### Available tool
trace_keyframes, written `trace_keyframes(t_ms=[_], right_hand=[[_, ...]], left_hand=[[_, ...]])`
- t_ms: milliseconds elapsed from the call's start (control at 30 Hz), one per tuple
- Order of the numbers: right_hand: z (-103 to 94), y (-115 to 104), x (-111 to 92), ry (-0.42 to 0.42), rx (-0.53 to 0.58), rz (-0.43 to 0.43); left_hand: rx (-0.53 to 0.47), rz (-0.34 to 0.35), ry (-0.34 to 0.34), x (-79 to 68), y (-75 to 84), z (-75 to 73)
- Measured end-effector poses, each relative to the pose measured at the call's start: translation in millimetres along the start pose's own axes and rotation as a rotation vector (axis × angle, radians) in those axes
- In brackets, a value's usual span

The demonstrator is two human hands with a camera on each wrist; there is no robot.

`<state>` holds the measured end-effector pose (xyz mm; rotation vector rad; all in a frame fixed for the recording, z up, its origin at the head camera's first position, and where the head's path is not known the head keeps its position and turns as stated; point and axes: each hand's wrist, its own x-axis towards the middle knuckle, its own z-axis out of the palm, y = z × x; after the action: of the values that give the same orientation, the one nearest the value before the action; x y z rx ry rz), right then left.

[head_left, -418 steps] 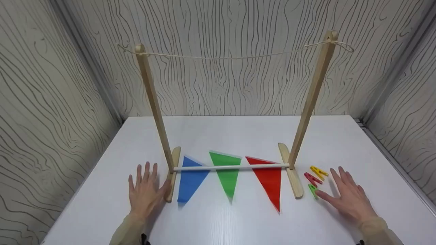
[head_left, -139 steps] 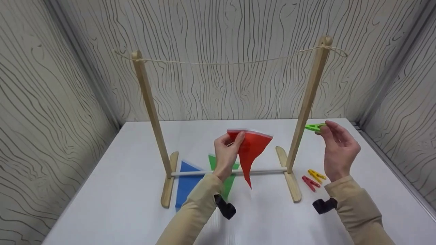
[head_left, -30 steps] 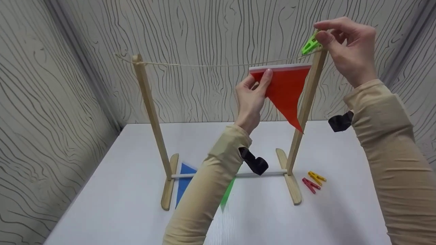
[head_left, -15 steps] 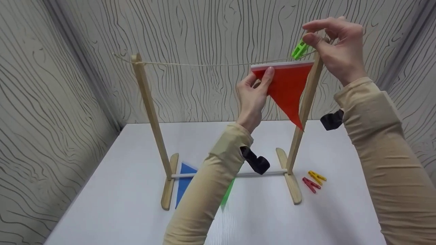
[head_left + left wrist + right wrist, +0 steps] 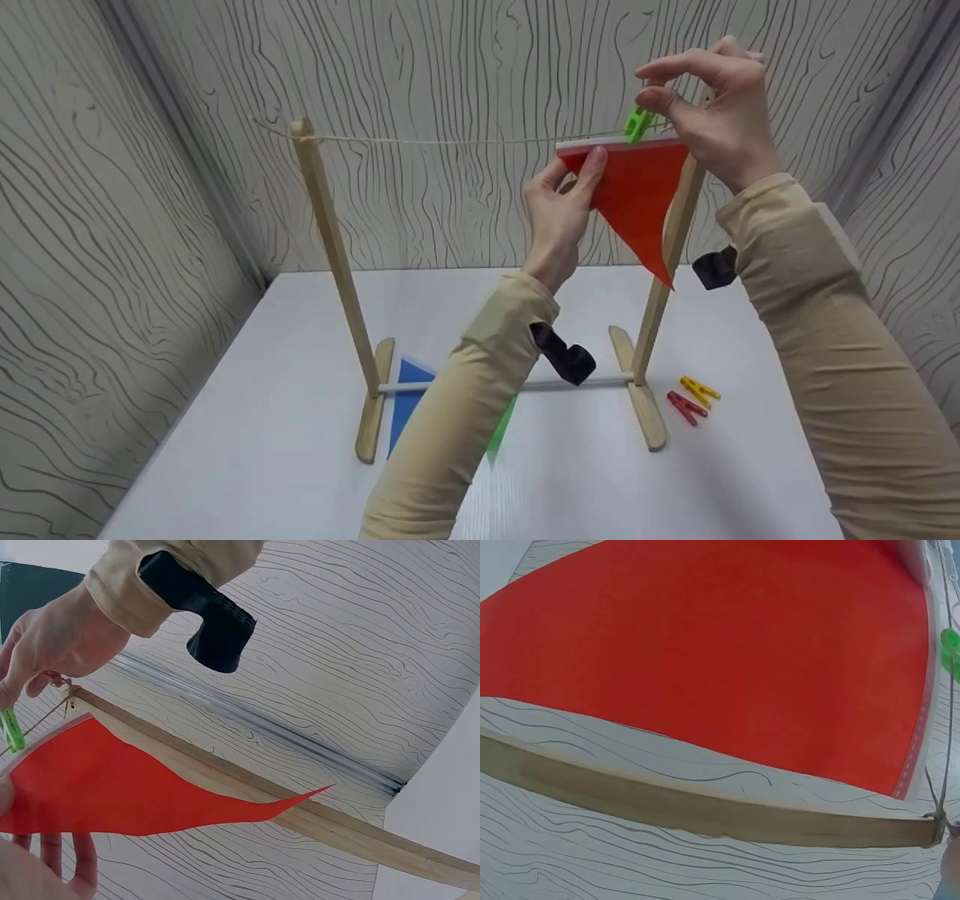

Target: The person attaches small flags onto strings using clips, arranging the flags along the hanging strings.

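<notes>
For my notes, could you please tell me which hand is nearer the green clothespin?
Right: the right hand pinches the green clothespin; the left hand is below and left of it, gripping the red pennant.

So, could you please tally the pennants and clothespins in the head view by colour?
Red: 2 (red pennant, red clothespin)
Green: 2 (green clothespin, green pennant, partly hidden by a sleeve)
Blue: 1 (blue pennant, partly hidden)
Yellow: 1 (yellow clothespin)
Total: 6
</notes>
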<state>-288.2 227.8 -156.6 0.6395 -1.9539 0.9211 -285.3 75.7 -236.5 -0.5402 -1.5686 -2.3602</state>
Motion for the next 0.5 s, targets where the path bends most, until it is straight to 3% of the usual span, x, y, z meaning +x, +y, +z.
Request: trace_keyframes(t_ms=[500], right_hand=[[0.8,-1.6,-1.5,-0.03,-0.046,-0.02]], left_hand=[[0.027,-0.021,0.0,-0.7,1.8,6.3]])
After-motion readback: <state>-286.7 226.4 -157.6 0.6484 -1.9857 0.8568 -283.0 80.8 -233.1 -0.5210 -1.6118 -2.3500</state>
